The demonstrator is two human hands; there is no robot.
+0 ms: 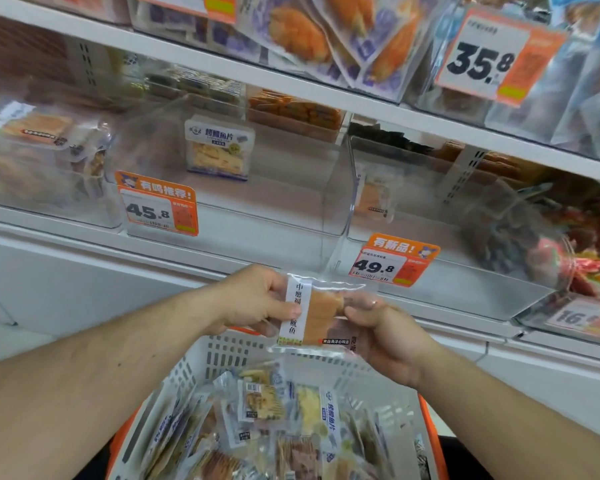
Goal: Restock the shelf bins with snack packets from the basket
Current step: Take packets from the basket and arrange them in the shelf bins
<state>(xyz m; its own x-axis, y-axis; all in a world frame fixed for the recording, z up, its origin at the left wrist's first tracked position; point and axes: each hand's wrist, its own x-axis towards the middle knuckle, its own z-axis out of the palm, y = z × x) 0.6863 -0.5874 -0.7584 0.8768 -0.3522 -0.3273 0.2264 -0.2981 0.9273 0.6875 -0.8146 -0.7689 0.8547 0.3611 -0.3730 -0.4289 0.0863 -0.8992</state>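
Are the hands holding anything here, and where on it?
Yes. Both hands hold one clear snack packet above the basket: the left hand pinches its left edge by the white label, the right hand grips its right edge.

Clear glossy plastic film wraps the snack packet (317, 315), with a matt white paper-looking label strip down it. The basket (222, 351) is matt white slotted plastic with an orange rim. Shelf bins (329, 209) are smooth transparent plastic, catching glare. Price tags (158, 209) look like printed card.
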